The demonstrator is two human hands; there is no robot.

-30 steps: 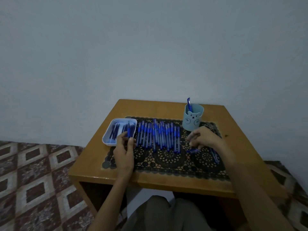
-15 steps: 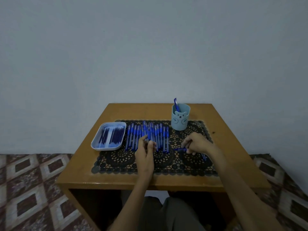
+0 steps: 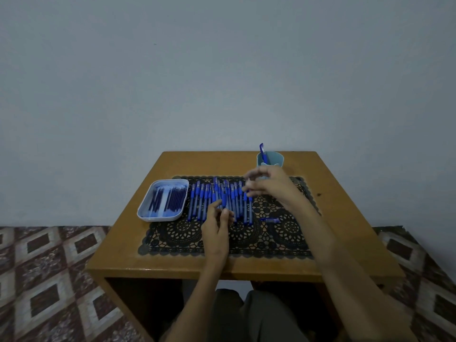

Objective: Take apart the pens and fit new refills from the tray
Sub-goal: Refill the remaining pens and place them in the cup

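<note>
Left hand [image 3: 217, 219] lies low at the near ends of a row of pens [image 3: 197, 201], fingers loosely curled. It cannot be told whether it pinches one or only touches them. Right hand [image 3: 267, 186] hangs above the row's right end, blurred, fingers spread and bent with nothing seen in them.

Well to the left of the left hand sits a pale tray [image 3: 158, 219] of dark refills [image 3: 172, 199]. The pens lie side by side between the tray and the right hand. Their long axes run straight away from the person, so the near tips point at the left hand, which looks the closer one for a pick. Just beside the right forearm one loose pen [image 3: 270, 220] lies crosswise on the black lace mat [image 3: 246, 239]. Beyond the right hand a blue cup [image 3: 276, 159] stands on the wooden surface [image 3: 340, 218].
</note>
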